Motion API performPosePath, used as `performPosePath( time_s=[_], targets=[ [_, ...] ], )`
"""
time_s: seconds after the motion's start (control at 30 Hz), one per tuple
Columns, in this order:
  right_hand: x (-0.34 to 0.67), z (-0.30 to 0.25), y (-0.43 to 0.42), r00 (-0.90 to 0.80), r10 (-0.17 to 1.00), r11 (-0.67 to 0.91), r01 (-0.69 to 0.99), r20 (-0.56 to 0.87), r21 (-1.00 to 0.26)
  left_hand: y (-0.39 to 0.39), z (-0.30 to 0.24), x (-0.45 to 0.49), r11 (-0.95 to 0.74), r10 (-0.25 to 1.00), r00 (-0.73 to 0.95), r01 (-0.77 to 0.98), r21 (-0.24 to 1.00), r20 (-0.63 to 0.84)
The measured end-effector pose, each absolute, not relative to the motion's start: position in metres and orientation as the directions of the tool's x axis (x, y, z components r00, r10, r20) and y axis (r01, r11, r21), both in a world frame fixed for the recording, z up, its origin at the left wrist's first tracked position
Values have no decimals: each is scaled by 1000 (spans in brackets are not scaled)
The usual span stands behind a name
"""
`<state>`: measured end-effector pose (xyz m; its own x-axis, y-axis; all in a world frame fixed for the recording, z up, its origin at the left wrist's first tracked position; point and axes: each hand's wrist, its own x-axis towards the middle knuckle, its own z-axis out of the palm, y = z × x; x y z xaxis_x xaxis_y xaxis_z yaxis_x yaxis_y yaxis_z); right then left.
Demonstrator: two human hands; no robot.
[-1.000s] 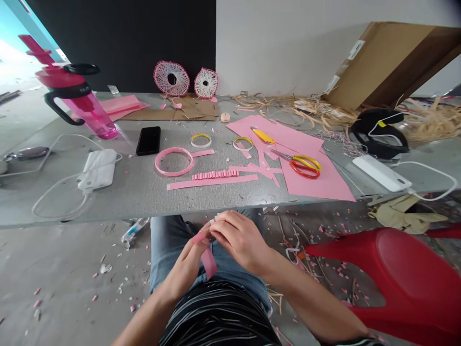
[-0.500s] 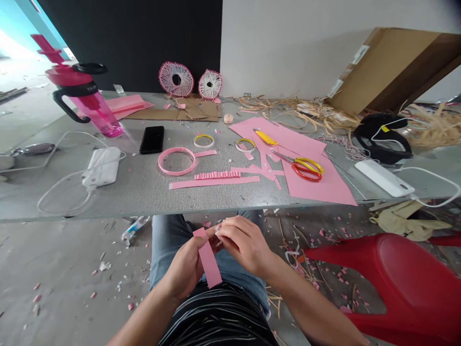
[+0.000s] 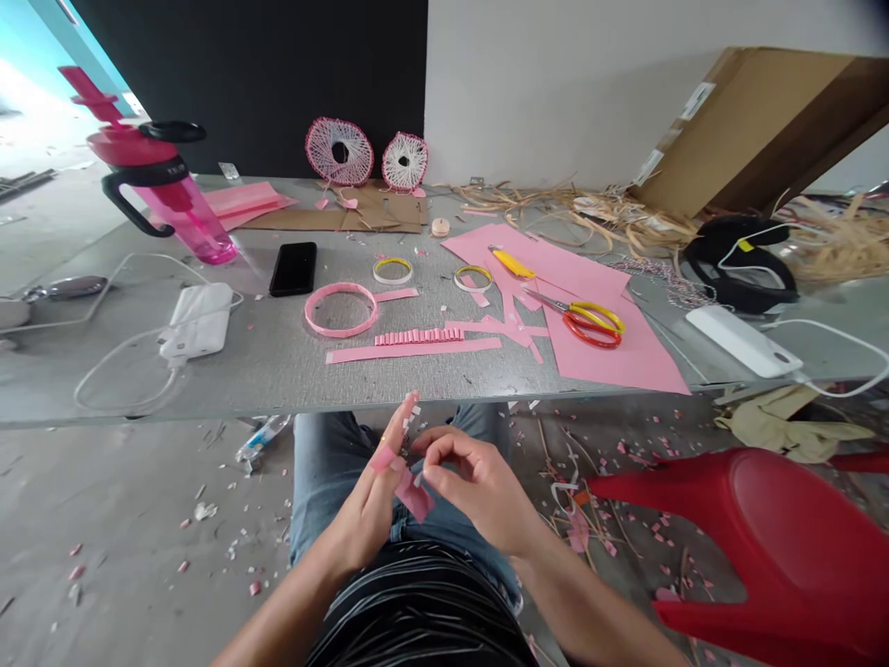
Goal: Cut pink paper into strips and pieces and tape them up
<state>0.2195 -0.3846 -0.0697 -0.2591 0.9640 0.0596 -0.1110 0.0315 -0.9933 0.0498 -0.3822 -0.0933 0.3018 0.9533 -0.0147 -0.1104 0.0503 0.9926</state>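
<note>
My left hand [image 3: 368, 486] stands with its fingers pointing up and holds a pink paper strip [image 3: 414, 494], which is bent around the fingers and hangs in a short fold. A few tiny white paper scraps cling near the fingertips. My right hand [image 3: 472, 482] is beside it, with thumb and fingertips pinched together close to the strip. I cannot tell if those fingertips hold a small scrap. Both hands are above my denim-clad lap [image 3: 326, 482], below the table's front edge.
A grey table [image 3: 278, 380] stands ahead, bearing a pink paper ring [image 3: 340, 310], pink strips, pink card sheets [image 3: 618, 352], scissors [image 3: 590, 320], a phone [image 3: 293, 269] and a pink bottle [image 3: 181, 213]. A red chair [image 3: 764, 519] is at right. Paper bits litter the floor.
The long strip hanging below my left hand is now bent into a short fold at the fingers. My left fingers have straightened upward, and my right hand has drawn slightly apart from the left.
</note>
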Motion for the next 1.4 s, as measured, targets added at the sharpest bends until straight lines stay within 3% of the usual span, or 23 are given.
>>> performPosePath(
  time_s=[0.13,0.27,0.37,0.57,0.83,0.97,1.23,1.4],
  targets=[
    [216,-69,-389,-398,918,-49,-121,3,-991,-383,-98,49,-11,946,324,-2,1000,11],
    [213,-65,-395,-245,955,177,13,168,-984,-386,-97,51,69,959,279,-75,995,-45],
    [215,-67,-396,-130,946,309,79,298,-948,-387,-93,55,85,988,146,-186,979,-58],
    [220,-75,-393,-76,916,401,205,394,-893,-383,-77,66,107,981,-110,-384,917,-160],
    [217,-80,-396,-95,891,451,271,443,-850,-380,-75,69,175,972,-86,-347,922,-217],
    [218,-81,-396,-99,905,426,247,415,-870,-379,-76,70,163,978,-75,-294,942,-192],
    [210,-75,-380,-24,981,189,-75,191,-979,-382,-78,75,80,988,-114,-173,982,-100],
    [205,-79,-373,-23,994,100,-142,104,-985,-383,-80,77,81,991,-97,-156,984,-97]
  ],
)
